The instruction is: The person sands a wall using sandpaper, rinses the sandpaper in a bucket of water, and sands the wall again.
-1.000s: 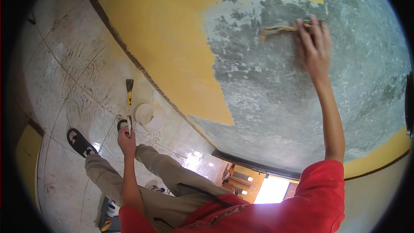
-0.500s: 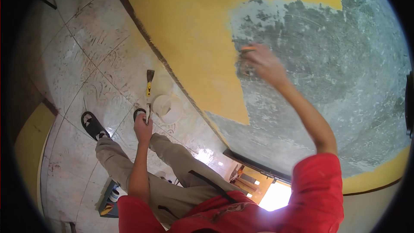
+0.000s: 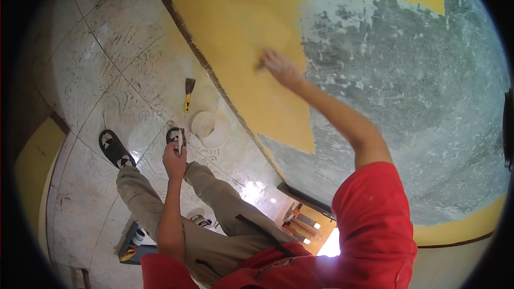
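Observation:
My right hand (image 3: 284, 69) is closed around a small scraper (image 3: 261, 65), blurred by motion, at the yellow part of the wall (image 3: 251, 96). Just right of that hand begins the grey, patchy area (image 3: 369, 75) with whitish smears. Low over the floor, my left hand (image 3: 175, 161) grips a flat blade (image 3: 181, 138) smeared with white paste; its handle is hidden in the fingers. Near the left hand stands a white bucket (image 3: 218, 135). A putty knife with a yellow and black handle (image 3: 188, 95) lies beyond the bucket on the floor.
Pale floor tiles (image 3: 123, 69) carry dirt marks. A dark baseboard (image 3: 184, 29) runs along the wall's foot. Beside my legs are a tool tray (image 3: 128, 249) holding a small container, and a tub (image 3: 199, 219). My feet wear dark sandals (image 3: 115, 150).
My right hand has swept left from the edge of the grey area onto the yellow wall. The left hand keeps its hold on the pasted blade, which has tilted slightly. The view has shifted a little.

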Demonstrator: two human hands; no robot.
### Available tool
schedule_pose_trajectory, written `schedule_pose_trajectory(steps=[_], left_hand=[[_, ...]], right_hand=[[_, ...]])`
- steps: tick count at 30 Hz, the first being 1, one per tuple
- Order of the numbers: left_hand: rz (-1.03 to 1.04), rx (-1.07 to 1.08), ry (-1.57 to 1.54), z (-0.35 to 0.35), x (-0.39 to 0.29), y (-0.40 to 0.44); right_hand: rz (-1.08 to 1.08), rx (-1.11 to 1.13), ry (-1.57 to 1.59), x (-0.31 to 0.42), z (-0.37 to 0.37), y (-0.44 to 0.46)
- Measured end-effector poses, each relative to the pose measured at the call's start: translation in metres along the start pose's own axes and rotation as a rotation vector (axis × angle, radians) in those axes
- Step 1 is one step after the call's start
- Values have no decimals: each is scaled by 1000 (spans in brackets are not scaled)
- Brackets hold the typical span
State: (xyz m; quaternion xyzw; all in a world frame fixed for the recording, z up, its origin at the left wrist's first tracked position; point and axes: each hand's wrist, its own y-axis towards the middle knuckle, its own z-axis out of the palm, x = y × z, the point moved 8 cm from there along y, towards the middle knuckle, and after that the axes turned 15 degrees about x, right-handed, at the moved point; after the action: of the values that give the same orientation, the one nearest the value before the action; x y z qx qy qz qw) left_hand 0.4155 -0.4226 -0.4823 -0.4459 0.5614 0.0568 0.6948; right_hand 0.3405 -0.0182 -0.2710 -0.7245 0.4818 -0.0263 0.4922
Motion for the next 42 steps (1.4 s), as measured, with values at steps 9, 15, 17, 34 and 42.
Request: schedule_pose_trajectory(steps=[9, 15, 17, 34, 42], left_hand=[[71, -44, -67, 8, -6, 24], [-20, 11, -66, 9, -2, 22], [-32, -10, -53, 7, 1, 22], [8, 45, 34, 13, -3, 25], [132, -73, -103, -14, 3, 23]], right_hand=[[204, 59, 266, -111, -183, -173], [462, -351, -379, -199, -281, -119], [488, -146, -89, -177, -213, -66], [449, -515, -349, -186, -274, -41], [-114, 63, 16, 29, 33, -4]])
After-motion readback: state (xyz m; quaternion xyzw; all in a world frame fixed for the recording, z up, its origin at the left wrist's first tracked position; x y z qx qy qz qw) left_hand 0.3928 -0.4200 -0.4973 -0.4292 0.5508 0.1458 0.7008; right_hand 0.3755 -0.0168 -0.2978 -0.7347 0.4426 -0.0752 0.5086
